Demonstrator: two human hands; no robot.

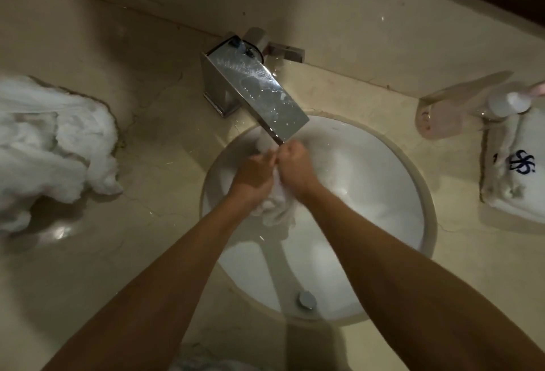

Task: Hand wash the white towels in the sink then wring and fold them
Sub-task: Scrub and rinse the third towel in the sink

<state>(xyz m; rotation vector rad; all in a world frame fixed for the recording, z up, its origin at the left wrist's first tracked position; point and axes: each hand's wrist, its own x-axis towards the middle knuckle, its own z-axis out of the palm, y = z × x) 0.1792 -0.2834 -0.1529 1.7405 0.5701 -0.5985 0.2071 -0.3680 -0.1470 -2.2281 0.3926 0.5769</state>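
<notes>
Under faucet point(259, 87), over sink point(383, 182): left hand point(253, 176) and right hand point(295, 167) both clenched on white towel point(277, 208), grip tight, knuckles touching. Risk: knuckles strike faucet edge just above; towel tail drips onto counter point(162, 164).

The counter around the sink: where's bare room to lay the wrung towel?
Bare counter lies between the crumpled towel pile and the faucet. The right side is crowded by the folded towel and bottle.
</notes>
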